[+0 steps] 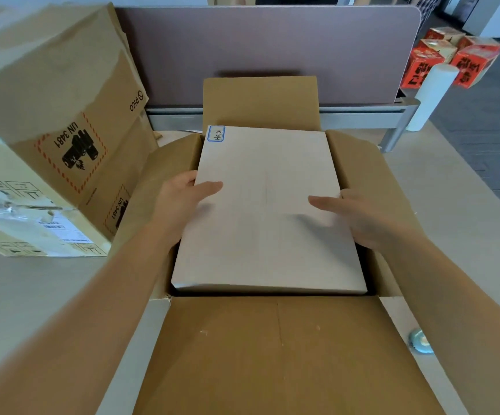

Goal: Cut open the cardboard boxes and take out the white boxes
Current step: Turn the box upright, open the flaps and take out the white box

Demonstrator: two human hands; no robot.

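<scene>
From the head camera, the white box (268, 211) sits in the opened cardboard box (287, 348), clamped between both hands. The left hand (180, 202) has its thumb on top and its fingers down the left side; the right hand (368, 220) mirrors it on the right edge. A blue-bordered label (216, 134) lies at the far corner, beyond the left fingers.

A pale desk (27, 295) with a mauve partition screen (272, 49) along its far edge carries an opened cardboard box (272, 354), its four flaps spread outward. To the left, a stack of closed cardboard boxes (48, 130) printed with "UN 3481" battery labels stands tilted on the desk. A small round blue-grey object (421, 342) lies by the opened box's near right flap.
</scene>
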